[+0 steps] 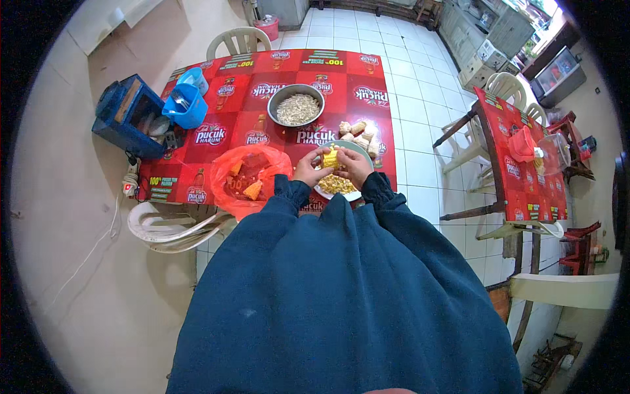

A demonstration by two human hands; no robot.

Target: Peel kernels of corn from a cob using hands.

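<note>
Between both hands, over a pale round plate (365,153), is a piece of corn cob with yellow kernels (330,159). My left hand (310,168) grips its left side, and the fingers of my right hand (355,167) are on its right side. Loose yellow kernels (336,184) lie heaped on the plate beneath. Several pale stripped cob pieces (362,135) sit on the table just beyond the plate. To the left, an open red plastic bag (275,160) holds orange pieces (253,190). Farther back stands a metal bowl (271,111) of pale, thin shreds or sprouts (298,109).
A red printed cloth covers the table (246,123). At its left stand a blue container with cutlery (189,118), a light blue cup (195,79) and a blue case (129,120). Plastic chairs (172,229) adjoin the near left side. Another red-covered table (521,172) stands right.
</note>
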